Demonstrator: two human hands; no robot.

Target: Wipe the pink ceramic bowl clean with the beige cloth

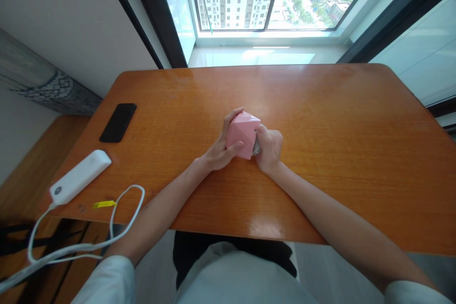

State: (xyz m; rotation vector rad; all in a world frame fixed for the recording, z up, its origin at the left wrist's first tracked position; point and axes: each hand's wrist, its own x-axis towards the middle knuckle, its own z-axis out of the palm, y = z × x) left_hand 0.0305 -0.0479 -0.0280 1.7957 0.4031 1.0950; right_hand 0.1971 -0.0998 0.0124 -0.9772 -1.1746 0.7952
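Note:
A pink, faceted, glossy container (242, 134) is held above the middle of the wooden table in the head view. My left hand (225, 148) wraps round its left side, with the thumb across the front and the fingers over the top. At its right side, my right hand (271, 148) is closed, thumb against the container's edge. Between that hand and the container shows a small whitish-grey piece (257, 146), mostly hidden by my fingers, so its kind cannot be made out.
On the table (338, 152), a black phone (118, 122) lies at the left. Nearer stands a white power strip (81, 176) with a white cable (123, 235) bearing a yellow tag (104, 204), beside my left forearm. A window (265, 0) is beyond the far edge.

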